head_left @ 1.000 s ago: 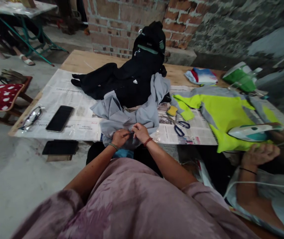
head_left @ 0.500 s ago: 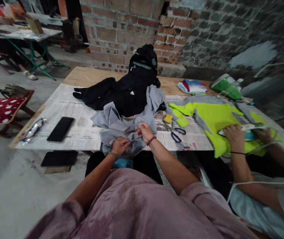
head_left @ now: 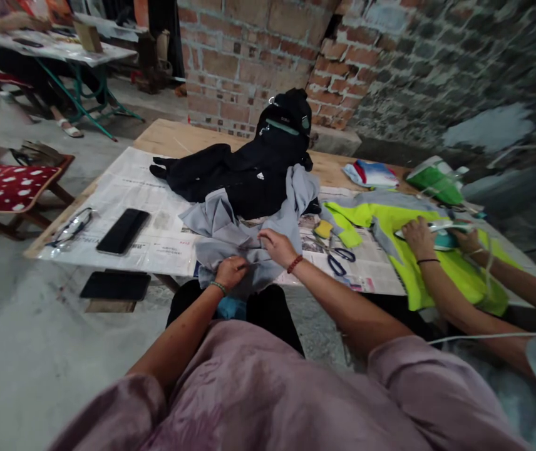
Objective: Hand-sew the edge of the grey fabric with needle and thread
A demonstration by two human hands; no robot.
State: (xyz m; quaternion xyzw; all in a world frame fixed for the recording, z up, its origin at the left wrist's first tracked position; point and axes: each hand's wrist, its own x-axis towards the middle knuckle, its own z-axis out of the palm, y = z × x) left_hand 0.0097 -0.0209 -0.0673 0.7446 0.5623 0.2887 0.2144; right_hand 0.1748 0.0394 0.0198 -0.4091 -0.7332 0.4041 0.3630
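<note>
so the grey cloth is bunched up at the near edge of the newspaper-covered table, part of it hanging over the side, and the far end is up against a black garment. left hand is curled closed on the near folds, looks like it's gripping the fabric. right hand is a bit further in, over the cloth, fingertips pinched together, but can't tell if there's anything thin between them. to the right of that hand are scissors with dark blue handles, just beside a small yellow block. phone lies off to the left. further right a co-worker's hands are at an iron on a yellow and grey top.
</note>
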